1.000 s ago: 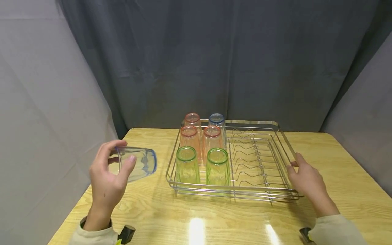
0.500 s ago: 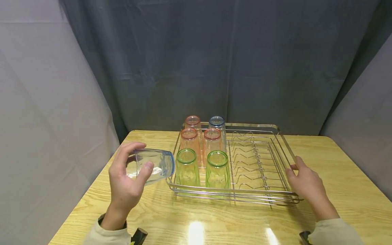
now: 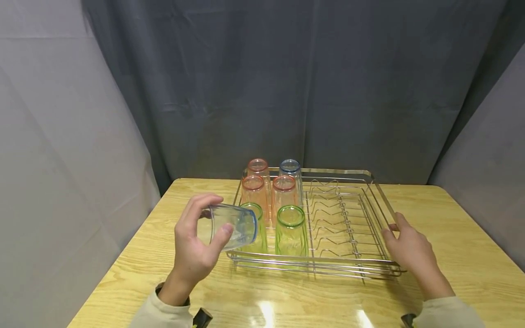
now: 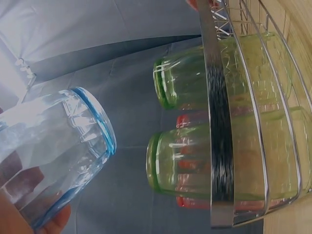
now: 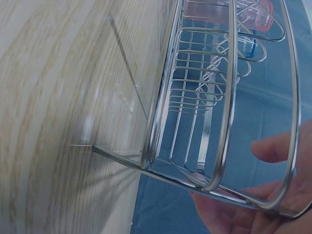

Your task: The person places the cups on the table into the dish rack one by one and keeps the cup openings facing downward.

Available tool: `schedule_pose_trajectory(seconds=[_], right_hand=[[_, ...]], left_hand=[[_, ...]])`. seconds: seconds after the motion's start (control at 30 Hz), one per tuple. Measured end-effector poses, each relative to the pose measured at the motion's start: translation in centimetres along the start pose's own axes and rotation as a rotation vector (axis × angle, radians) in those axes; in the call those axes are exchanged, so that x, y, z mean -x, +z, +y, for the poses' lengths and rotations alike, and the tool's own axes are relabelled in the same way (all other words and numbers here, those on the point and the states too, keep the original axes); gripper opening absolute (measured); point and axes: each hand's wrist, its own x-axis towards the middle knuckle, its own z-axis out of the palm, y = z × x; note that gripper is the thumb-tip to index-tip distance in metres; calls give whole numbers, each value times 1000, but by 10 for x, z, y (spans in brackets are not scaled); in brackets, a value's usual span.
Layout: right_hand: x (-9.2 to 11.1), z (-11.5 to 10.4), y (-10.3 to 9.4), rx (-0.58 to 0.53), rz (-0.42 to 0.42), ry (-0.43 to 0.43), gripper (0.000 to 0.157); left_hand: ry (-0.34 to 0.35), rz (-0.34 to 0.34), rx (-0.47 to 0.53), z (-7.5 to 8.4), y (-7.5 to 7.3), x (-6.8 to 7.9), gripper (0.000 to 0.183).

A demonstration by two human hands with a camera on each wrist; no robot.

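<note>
My left hand grips a clear drinking glass with a blue-tinted end. The glass lies nearly sideways in the air, its blue end pointing right, and overlaps the front left green glass in the head view. In the left wrist view the blue end of the held glass faces the green glasses, with a gap between. On the right, my right hand holds the right side rail of the wire dish rack, its thumb and fingers either side of the rail in the right wrist view.
Inside the rack's left half stand several upside-down glasses: another green glass, orange-red glasses behind, and a blue-ringed glass at the back. Wavy wire dividers fill the right half. The wooden table ends at a dark curtain.
My left hand has carried the blue-ended glass rightward, from beside the rack to its front left corner. My right hand stays on the rack's rail.
</note>
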Motion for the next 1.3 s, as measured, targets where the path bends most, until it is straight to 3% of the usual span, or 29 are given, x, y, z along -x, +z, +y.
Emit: schedule_pose_trajectory(seconds=[0.27, 1.3], right_hand=[[-1, 0, -1, 10, -1, 2, 73], [1, -2, 2, -19, 11, -21, 71]], left_hand=[[-18, -39, -20, -3, 8, 2, 40], [-38, -66, -16, -10, 21, 9, 39]])
